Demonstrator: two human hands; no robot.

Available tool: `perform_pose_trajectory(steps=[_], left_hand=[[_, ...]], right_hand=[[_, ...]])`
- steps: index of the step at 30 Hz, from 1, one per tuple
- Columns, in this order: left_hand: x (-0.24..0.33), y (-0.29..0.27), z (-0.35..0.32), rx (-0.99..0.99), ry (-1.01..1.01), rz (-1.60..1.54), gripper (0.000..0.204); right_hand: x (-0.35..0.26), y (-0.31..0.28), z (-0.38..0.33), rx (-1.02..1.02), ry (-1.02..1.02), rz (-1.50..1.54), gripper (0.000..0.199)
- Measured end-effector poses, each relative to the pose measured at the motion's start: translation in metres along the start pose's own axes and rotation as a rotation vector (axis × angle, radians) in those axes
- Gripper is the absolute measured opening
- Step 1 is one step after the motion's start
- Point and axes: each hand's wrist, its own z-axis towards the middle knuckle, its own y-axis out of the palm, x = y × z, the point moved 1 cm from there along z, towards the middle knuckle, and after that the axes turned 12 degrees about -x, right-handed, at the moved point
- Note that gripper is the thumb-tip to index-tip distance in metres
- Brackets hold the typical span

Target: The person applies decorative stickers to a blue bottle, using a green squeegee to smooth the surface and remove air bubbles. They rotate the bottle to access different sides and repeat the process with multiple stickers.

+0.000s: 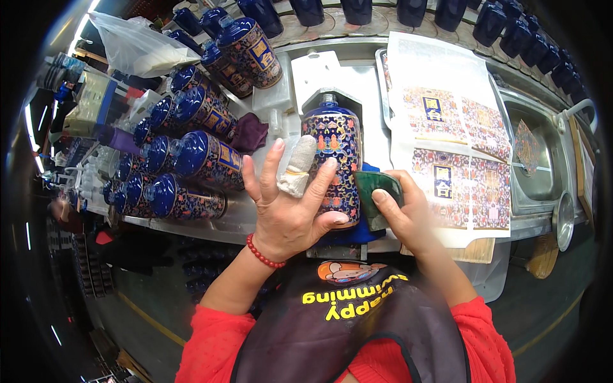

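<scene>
A dark blue bottle (324, 143) with a colourful floral wrap lies in front of me, its neck pointing away, on a white support. My left hand (284, 214) is open, fingers spread, with the index fingertip and thumb touching the near half of the bottle. One of its fingers wears a whitish fabric cover (302, 155) held by a band, and red beads circle the wrist. Pinched in my right hand (408, 214) is a flat green scraper (370, 191), its edge against the bottle's right side. Blue cloth (368, 235) shows beneath the bottle.
Several decorated bottles (201, 153) crowd the left side, by a purple cloth (250, 133). Printed decal sheets (456, 172) lie on the right, beside a metal sink (541, 172) with a decal piece inside. Plain blue bottles (357, 9) line a curved track along the back.
</scene>
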Motion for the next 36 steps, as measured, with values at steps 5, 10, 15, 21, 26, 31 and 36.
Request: perform_pose_trajectory(steps=[5, 10, 15, 21, 26, 31, 36], left_hand=[[-0.007, 0.002, -0.002, 0.02, -0.05, -0.139, 0.08], [-0.009, 0.01, -0.001, -0.019, -0.035, -0.214, 0.082], [-0.008, 0.014, -0.003, -0.047, -0.025, -0.232, 0.084], [-0.006, 0.017, -0.002, -0.039, -0.009, -0.274, 0.089], [-0.007, 0.018, 0.002, -0.063, -0.019, -0.342, 0.097], [-0.005, 0.019, 0.006, -0.093, -0.014, -0.376, 0.105], [-0.006, 0.023, 0.006, -0.137, -0.01, -0.405, 0.108]], right_hand=[[-0.021, -0.009, 0.018, 0.12, -0.504, -0.531, 0.037], [-0.031, -0.003, 0.034, -0.07, -0.513, -0.93, 0.054], [-0.031, 0.006, 0.034, -0.06, -0.473, -0.991, 0.052], [-0.031, 0.004, 0.034, -0.036, -0.49, -1.046, 0.054], [-0.03, 0.004, 0.039, -0.011, -0.486, -1.046, 0.054], [-0.029, 0.004, 0.044, -0.007, -0.488, -1.063, 0.054], [-0.035, 0.004, 0.041, -0.033, -0.46, -1.009, 0.057]])
